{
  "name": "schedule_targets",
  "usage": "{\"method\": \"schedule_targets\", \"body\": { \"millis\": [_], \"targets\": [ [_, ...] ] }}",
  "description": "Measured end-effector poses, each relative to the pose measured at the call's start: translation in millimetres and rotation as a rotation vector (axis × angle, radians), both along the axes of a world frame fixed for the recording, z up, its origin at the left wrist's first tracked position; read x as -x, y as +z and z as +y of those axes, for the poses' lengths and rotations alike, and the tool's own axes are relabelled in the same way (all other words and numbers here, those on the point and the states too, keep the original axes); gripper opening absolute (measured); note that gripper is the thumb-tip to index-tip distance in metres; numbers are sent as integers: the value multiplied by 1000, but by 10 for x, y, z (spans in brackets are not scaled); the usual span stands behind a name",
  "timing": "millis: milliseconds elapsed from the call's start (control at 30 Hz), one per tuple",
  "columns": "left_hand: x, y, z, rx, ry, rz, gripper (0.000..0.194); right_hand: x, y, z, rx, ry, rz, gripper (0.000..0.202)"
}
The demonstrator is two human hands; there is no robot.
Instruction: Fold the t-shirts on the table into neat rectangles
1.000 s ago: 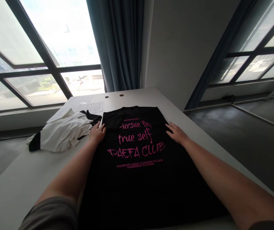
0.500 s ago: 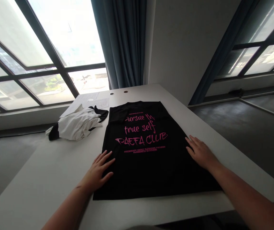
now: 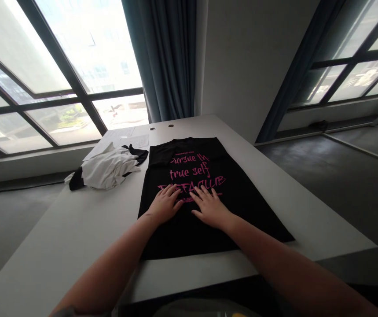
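Note:
A black T-shirt (image 3: 189,237) with pink lettering lies flat on the white table, its sleeves not showing at the sides. My left hand (image 3: 165,205) rests palm down on the lower left of the lettering, fingers stretched out. Close to it on the right, my right hand (image 3: 211,207) also lies flat on the cloth with its fingers spread. Both hands cover part of the printed words. Neither one grips the fabric.
Left of the shirt, a crumpled heap of white and black cloth (image 3: 108,167) lies on the white table (image 3: 86,229). Behind it are sheets of paper (image 3: 137,141). Two round holes (image 3: 170,126) show near the table's far end, by a blue curtain (image 3: 170,61).
Both hands have come inward from the shirt's side edges to the middle of the print, the right moving left and the left moving right and up. The view has shifted slightly.

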State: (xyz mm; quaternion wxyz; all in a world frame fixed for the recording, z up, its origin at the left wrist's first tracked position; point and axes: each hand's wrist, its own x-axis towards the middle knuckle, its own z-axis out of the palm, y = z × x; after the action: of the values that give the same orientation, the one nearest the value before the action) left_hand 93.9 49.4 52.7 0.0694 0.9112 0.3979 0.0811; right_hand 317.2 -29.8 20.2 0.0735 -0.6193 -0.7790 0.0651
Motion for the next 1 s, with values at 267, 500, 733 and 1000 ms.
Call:
{"method": "schedule_targets", "body": {
  "millis": [267, 500, 733, 1000],
  "targets": [
    [64, -507, 216, 15, 37, 17, 53, 128, -179, -310, 44, 47, 30, 72],
    [76, -486, 226, 21, 84, 3, 54, -471, -328, -354, -28, -116, -17, 72],
    [95, -473, 235, 32, 102, -5, 52, -1343, -479, -346, -24, -404, -123, 71],
    [117, -640, 287, 15, 231, -62, 56, -1493, -525, -287, -21, -499, -151, 69]
  ]
}}
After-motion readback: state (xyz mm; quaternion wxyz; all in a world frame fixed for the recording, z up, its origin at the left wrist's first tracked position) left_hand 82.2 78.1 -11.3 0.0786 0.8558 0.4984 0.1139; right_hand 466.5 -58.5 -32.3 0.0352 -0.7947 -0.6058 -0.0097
